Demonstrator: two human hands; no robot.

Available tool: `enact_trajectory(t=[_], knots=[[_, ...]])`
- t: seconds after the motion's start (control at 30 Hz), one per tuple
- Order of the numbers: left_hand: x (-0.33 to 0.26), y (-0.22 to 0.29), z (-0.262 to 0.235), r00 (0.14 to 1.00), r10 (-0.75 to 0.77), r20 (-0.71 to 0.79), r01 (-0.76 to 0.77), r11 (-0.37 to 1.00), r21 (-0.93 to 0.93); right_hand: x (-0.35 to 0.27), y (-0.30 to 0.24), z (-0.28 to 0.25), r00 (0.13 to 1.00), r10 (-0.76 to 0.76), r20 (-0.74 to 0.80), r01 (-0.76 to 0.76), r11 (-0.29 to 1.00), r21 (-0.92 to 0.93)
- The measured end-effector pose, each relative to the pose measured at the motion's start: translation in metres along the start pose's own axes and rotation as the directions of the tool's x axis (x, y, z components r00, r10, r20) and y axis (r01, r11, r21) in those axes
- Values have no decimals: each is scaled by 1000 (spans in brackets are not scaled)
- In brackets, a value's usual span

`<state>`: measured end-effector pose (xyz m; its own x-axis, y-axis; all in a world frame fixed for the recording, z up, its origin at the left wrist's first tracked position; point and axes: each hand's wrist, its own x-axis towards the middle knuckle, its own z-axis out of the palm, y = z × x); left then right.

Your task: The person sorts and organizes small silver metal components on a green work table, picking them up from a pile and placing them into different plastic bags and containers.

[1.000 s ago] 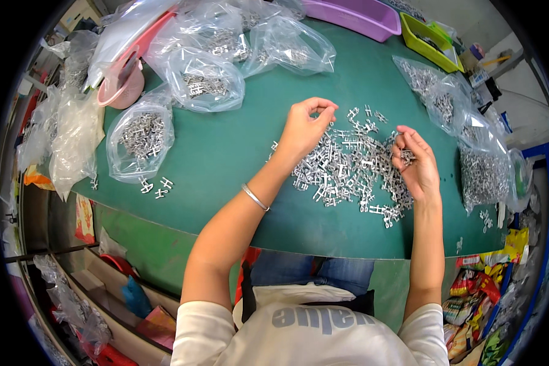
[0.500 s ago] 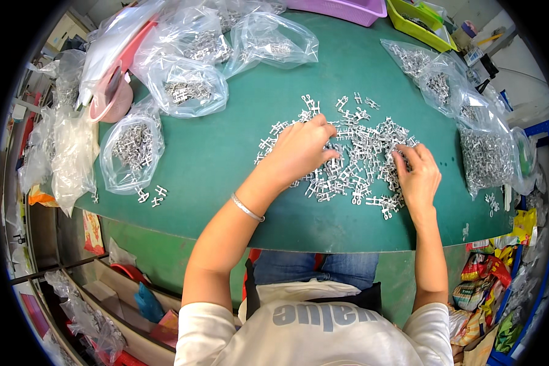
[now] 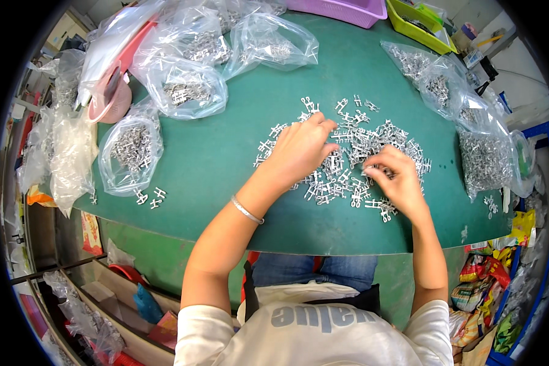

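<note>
A loose heap of small silvery metal pieces [image 3: 372, 139], forked with looped ends, spreads over the green table [image 3: 250, 226] in front of me. My left hand [image 3: 304, 146] rests at the heap's left side, fingers curled down and thumb a little apart from the index finger; the palm hides whatever lies under it. Over the right part of the heap is my right hand [image 3: 394, 177]. Its thumb and fingers come together in a pinch, and a bit of silvery metal shows at the tips.
Clear bags of similar pieces stand at the left [image 3: 132, 149], at the back [image 3: 192, 91] and along the right [image 3: 487, 155]. A pink scoop-like container [image 3: 114, 104] lies by the left bags. Purple [image 3: 341, 12] and lime-green [image 3: 421, 27] baskets sit at the far edge.
My right hand has moved left over the heap, and its fingers have drawn together in a pinch. My left hand stays nearly in place.
</note>
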<state>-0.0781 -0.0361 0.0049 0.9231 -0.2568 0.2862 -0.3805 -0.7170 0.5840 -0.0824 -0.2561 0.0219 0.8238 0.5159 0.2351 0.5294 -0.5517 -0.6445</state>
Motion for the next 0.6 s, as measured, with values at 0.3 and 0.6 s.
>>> enact_trajectory(t=[0.3,0.6], knots=[[0,4,1,998,-59,30,59,998,-6,-7,31,-33,888,398,230,-197,-121,973],[2,6,4,999,-52,14,53,998,-30,56,19,-3,989,130,-75,-150,863,-483]])
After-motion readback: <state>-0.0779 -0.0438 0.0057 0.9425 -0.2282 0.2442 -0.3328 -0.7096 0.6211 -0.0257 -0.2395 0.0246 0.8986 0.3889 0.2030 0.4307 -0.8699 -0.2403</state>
